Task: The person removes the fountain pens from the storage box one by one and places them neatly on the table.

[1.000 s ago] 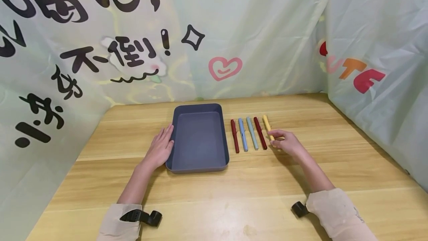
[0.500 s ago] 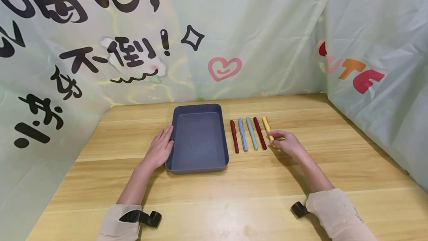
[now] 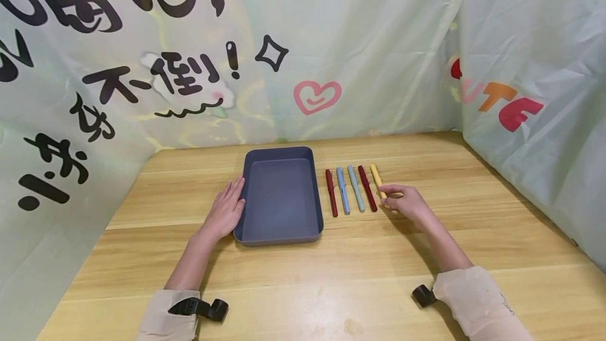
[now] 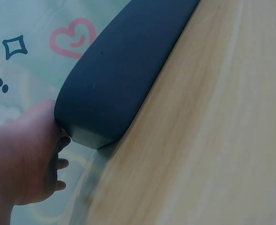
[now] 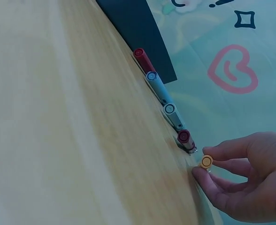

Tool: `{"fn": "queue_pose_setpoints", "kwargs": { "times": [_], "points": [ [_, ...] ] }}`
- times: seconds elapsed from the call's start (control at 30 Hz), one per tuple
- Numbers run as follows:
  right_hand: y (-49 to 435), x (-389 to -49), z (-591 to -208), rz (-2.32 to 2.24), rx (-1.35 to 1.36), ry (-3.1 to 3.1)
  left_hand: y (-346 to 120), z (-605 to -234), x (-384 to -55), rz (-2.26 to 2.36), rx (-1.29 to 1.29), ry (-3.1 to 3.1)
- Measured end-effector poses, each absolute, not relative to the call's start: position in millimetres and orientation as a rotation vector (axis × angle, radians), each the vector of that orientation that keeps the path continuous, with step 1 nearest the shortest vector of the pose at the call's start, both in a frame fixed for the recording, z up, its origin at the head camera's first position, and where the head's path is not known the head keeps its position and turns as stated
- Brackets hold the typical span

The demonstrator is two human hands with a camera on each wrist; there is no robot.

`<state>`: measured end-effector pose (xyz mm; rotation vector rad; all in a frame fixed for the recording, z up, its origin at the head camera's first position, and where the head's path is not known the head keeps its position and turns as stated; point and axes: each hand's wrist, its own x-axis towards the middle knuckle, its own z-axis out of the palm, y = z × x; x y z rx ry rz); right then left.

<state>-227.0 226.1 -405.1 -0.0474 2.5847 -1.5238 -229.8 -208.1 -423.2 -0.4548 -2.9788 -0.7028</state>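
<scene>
My left hand [image 3: 224, 211] rests with straight fingers along the left wall of a dark blue-grey rectangular tray [image 3: 284, 240]; the left wrist view shows the thumb side against the tray's outer wall [image 4: 114, 70]. Between thumb and fingers, my right hand [image 3: 408, 203] pinches the lower part of a yellow pen [image 3: 375, 173], whose round end [image 5: 206, 161] faces the right wrist camera. To its left lie a dark red pen [image 3: 366, 188], a pale green-blue pen [image 3: 356, 188], a blue pen [image 3: 343, 191] and another dark red pen [image 3: 331, 192], side by side.
The wooden table [image 3: 303, 288] carries the tray left of the pens. A printed cloth [image 3: 379, 57] with black characters and a pink heart hangs along the table's back and sides. Each sleeve bears a black wrist camera [image 3: 424, 296].
Both hands keep their places on the tray and the yellow pen. The whole head view has shifted very slightly left.
</scene>
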Motion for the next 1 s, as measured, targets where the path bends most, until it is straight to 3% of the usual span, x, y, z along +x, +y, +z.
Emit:
{"fn": "queue_pose_setpoints", "kwargs": {
  "times": [1.0],
  "points": [
    [214.7, -219.9, -436.1, -1.413, -0.149, 3.064, -208.1, -419.9, -228.8, -0.707, -0.47, -2.985]
  ]
}}
